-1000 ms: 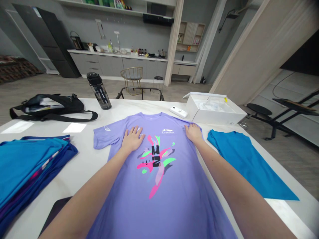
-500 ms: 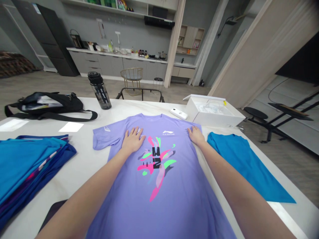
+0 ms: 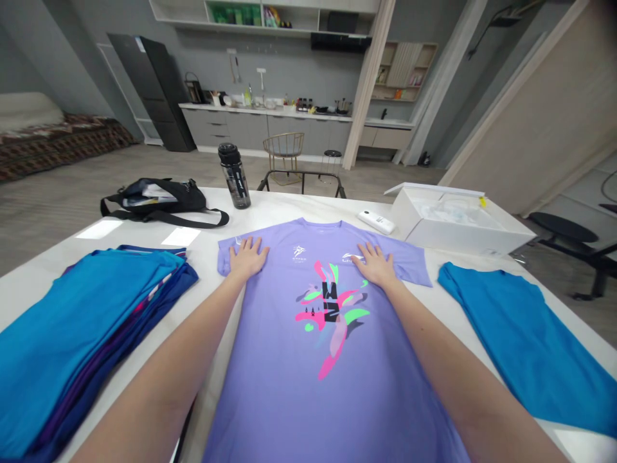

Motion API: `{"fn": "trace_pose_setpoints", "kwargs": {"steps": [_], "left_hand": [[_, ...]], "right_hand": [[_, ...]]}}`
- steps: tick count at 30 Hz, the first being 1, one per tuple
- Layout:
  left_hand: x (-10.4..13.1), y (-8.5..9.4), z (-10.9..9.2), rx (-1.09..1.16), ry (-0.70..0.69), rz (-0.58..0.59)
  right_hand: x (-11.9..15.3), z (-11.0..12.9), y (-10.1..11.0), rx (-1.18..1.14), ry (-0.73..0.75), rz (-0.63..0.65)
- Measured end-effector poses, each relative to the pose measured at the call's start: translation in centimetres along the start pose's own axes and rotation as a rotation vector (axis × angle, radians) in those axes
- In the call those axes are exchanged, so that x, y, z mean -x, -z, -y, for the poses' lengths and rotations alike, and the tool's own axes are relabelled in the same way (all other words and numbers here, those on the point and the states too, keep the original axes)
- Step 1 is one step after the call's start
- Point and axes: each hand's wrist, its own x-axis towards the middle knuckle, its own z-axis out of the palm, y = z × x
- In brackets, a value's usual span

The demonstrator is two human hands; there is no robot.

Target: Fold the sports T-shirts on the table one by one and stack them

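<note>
A purple T-shirt (image 3: 289, 360) with a bright pink, green and black print lies spread face up on the white table, its collar away from me. My left hand (image 3: 248, 258) rests flat on the shirt's left shoulder, fingers spread, by the sleeve. On the upper right chest lies my right hand (image 3: 376, 265), also with spread fingers, partly covering the white logo. Both sleeves reach out to the sides. The shirt's bottom edge runs out of view.
Folded blue shirts (image 3: 91, 302) are stacked at the left; another blue shirt (image 3: 525, 341) lies at the right. Farther back are a black bag (image 3: 164, 196), a water bottle (image 3: 235, 177), a small white device (image 3: 376, 222) and an open white box (image 3: 463, 222).
The view has turned left. My left hand has shifted outward from the chest to the left shoulder. My right hand has moved inward from the right sleeve, which now lies extended.
</note>
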Motion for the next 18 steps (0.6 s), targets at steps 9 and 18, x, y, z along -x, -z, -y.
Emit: {"fn": "trace_pose_setpoints", "kwargs": {"steps": [9,18], "left_hand": [[-2.4,0.3,4.0,-0.079,-0.108,0.021],[-2.4,1.2,3.9,-0.074,-0.122,-0.007]], "right_hand": [[0.4,2.0,-0.5,0.005,-0.038,-0.008],[0.0,2.3,-0.6,-0.029,-0.029,-0.012]]}}
